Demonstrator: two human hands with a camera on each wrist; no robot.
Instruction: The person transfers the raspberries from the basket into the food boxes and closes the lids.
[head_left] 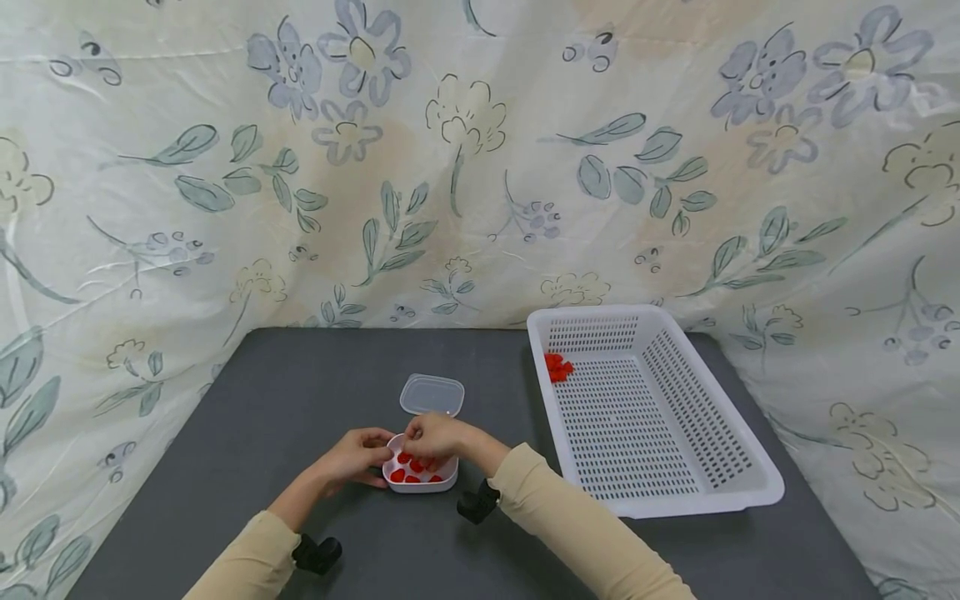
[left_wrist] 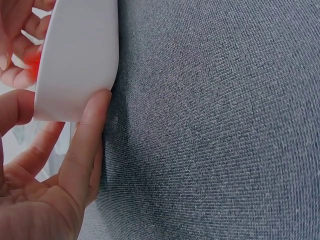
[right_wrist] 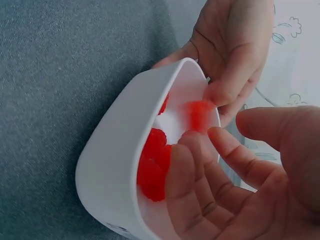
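Note:
A small white container (head_left: 422,487) stands on the dark table with several red raspberries (head_left: 412,478) inside. My left hand (head_left: 352,458) holds its left end, thumb at the rim and fingers along the outer wall, as the left wrist view shows close up. My right hand (head_left: 438,435) is over the container's opening. In the right wrist view its thumb and fingertips are spread apart, with a blurred raspberry (right_wrist: 198,115) just past the fingertips, inside the rim. Other raspberries (right_wrist: 154,165) lie deeper in the container, partly hidden by my right fingers.
A translucent lid (head_left: 432,395) lies on the table (head_left: 322,375) behind the container. To the right stands a large white perforated basket (head_left: 720,400), with a small cluster of raspberries (head_left: 557,367) at its left wall. A flowered cloth (head_left: 480,167) hangs behind the table.

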